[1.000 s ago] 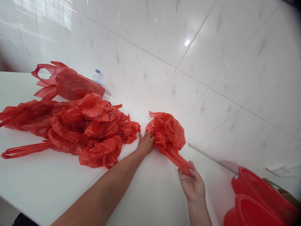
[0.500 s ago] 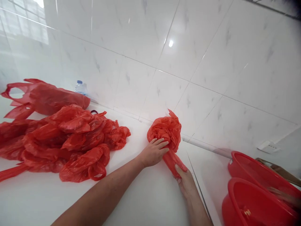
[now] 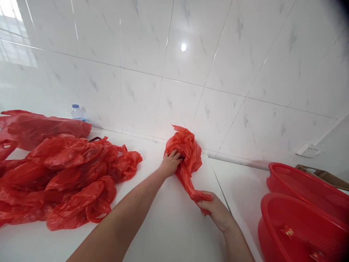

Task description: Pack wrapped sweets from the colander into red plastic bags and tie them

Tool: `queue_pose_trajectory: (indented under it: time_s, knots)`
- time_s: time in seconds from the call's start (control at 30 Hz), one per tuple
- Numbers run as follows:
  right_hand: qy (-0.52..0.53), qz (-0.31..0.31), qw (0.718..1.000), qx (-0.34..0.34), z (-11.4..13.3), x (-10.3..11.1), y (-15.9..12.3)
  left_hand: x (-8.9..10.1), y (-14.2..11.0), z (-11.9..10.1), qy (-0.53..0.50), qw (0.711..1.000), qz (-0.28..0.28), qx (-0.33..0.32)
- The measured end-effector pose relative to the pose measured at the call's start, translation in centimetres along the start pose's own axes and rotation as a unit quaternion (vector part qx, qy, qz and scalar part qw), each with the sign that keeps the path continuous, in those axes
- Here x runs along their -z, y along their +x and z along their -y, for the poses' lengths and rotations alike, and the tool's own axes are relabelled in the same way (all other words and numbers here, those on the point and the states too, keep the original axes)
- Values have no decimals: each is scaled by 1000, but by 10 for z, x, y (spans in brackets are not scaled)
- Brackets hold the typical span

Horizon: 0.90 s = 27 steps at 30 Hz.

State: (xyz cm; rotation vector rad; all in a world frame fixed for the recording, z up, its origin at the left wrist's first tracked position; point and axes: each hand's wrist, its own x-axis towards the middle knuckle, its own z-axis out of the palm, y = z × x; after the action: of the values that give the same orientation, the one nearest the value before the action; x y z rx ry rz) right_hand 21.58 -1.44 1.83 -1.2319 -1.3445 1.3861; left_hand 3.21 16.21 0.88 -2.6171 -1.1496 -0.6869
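A crumpled bundle of red plastic bag (image 3: 192,147) lies on the white table against the tiled wall. My left hand (image 3: 171,163) rests on its near left side, fingers spread and fingertips pressed into the folds. From the bundle a twisted length of the bag runs toward me, and my right hand (image 3: 214,207) is closed around its end. Farther left spreads a large heap of loose red plastic bags (image 3: 79,163), apart from both hands.
Behind the heap lies a fuller red bag (image 3: 49,129), with a clear blue-capped bottle (image 3: 78,112) by the wall. Two red plastic baskets (image 3: 269,214) stand at the right, small red-and-gold packets in the nearer one. A seam (image 3: 220,189) crosses the white surface beside my right forearm.
My right hand has drawn the bag's end down and right, so the length is longer and more twisted. My left fingers press deeper into the bundle. The camera view has shifted.
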Motion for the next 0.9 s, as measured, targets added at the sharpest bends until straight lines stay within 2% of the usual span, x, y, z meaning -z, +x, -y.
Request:
queue_pose_trajectory:
  time_s: [0.17,0.3,0.5,0.63,0.8,0.9]
  knots:
    - [113,-2,993,15,-2,15,-10,-2,3,23,28,998,-5,53]
    - [192,0,981,21,-4,15,-15,-6,4,25,42,996,-9,73]
    - [301,-98,946,73,-1,15,-27,-16,10,19,47,993,-11,104]
    - [364,-139,917,84,2,19,-27,-18,16,18,37,992,-19,121]
    - [379,-161,903,123,3,26,-32,-10,19,24,5,989,-33,141]
    - [406,-190,878,167,6,33,-43,0,14,33,-29,985,-46,163]
